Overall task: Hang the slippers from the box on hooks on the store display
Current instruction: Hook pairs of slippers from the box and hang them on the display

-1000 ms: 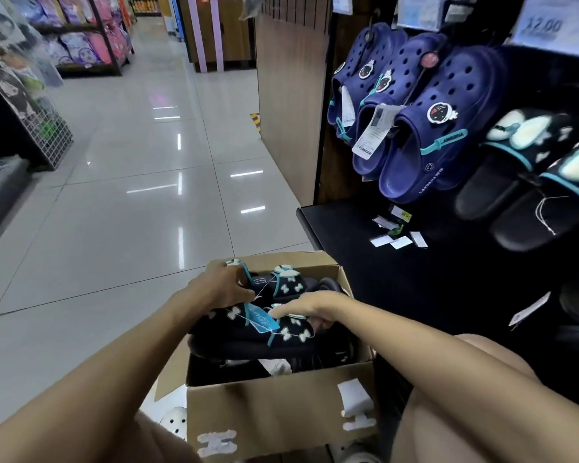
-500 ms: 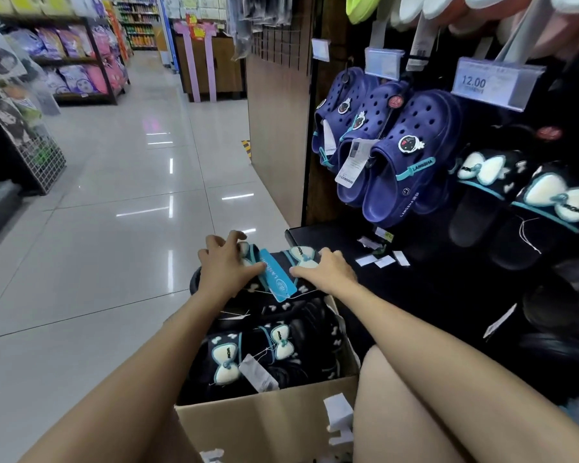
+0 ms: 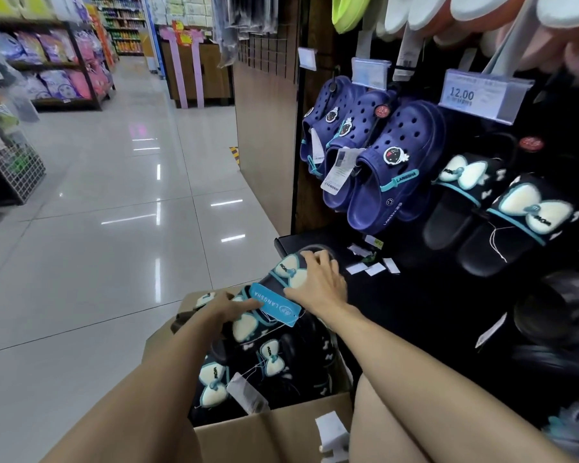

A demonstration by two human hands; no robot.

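Both hands (image 3: 318,285) grip a bow-trimmed slipper pair (image 3: 281,279) above the box (image 3: 281,432).

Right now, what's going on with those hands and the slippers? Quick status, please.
Both hands, left hand and right hand, grip a black bow slipper pair above the box. Not yet hung. More pairs in box. Nothing blocks the hanging bow slippers.

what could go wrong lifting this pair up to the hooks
1. The blue tag and its thin string trail off the held pair between the left hand and right hand; they could snag on slippers left in the box.
2. The matching black slippers already hang close beside the navy clogs, so the new pair may knock one off.
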